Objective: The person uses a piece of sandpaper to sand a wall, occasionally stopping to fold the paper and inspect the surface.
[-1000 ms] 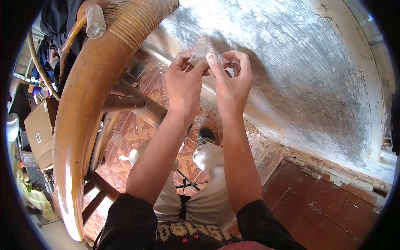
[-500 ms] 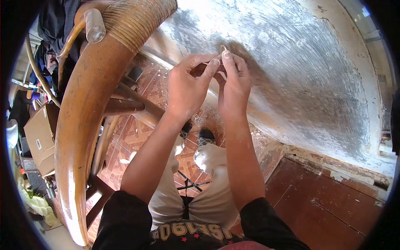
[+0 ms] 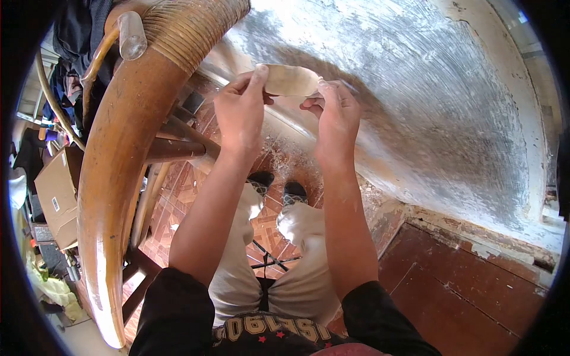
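Note:
A short beige paper strip (image 3: 292,80), like the back of a piece of sandpaper, is stretched between my hands in front of the wall. My left hand (image 3: 242,110) pinches its left end, thumb on the near face. At the right end, my right hand (image 3: 336,113) grips it between thumb and fingers; the fingertips are dusty white. Just beyond stands the wall (image 3: 427,101), grey and white with many scratch-like streaks, and the hands cast a shadow on it.
A large curved rattan chair arm (image 3: 127,130) rises close on my left. Behind it are a cardboard box (image 3: 59,199) and piled clothes. White debris lies on the patterned tile floor (image 3: 285,157) by my feet. Dark red boards (image 3: 451,291) lie at lower right.
My hands have moved apart, the left one going left. The strip, earlier mostly hidden between the close fingertips, now shows spread out flat with a slight curve.

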Motion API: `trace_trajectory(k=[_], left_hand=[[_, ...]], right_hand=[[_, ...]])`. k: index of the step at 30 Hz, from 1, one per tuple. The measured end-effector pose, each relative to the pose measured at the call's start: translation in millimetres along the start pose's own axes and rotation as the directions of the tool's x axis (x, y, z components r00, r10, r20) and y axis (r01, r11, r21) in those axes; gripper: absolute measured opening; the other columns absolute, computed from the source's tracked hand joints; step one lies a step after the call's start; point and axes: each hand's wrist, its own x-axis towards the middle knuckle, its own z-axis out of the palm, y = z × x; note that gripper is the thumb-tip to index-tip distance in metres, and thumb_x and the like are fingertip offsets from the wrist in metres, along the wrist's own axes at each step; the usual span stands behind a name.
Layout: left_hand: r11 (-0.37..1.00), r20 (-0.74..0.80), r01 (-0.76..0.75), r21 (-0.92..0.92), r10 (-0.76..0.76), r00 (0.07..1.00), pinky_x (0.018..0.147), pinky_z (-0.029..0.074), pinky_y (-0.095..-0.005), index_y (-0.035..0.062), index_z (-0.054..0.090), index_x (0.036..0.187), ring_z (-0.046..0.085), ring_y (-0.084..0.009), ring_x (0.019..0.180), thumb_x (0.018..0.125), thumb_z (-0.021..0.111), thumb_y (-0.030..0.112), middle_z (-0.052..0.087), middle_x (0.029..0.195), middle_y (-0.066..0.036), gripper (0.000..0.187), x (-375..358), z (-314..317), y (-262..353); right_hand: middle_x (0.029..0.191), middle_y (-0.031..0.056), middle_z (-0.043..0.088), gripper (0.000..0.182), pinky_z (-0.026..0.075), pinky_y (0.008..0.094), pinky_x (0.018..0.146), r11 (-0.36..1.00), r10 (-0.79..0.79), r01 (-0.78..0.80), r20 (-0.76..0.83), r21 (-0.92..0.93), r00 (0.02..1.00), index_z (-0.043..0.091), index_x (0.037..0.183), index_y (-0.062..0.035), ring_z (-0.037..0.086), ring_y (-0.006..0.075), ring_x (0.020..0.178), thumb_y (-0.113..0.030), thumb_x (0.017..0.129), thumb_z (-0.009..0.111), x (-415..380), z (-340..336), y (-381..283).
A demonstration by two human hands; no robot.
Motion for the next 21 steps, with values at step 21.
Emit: trace_trajectory(k=[21], left_hand=[[0.926,0.050,-0.260,0.275,0.256,0.965,0.059,0.048,-0.0229,-0.0044,0.066,0.090,0.059,-0.0066,0.068,0.081,0.073,0.007,0.066,0.073,-0.005,0.017,-1,7,2]], right_hand=[[0.071,0.0043,0.060,0.015,0.049,0.0250,0.063,0.965,-0.170,0.205,0.203,-0.163,0.964,0.059,0.082,0.0026,0.058,0.0086,0.066,-0.008,0.091,0.053,-4,5,-1]])
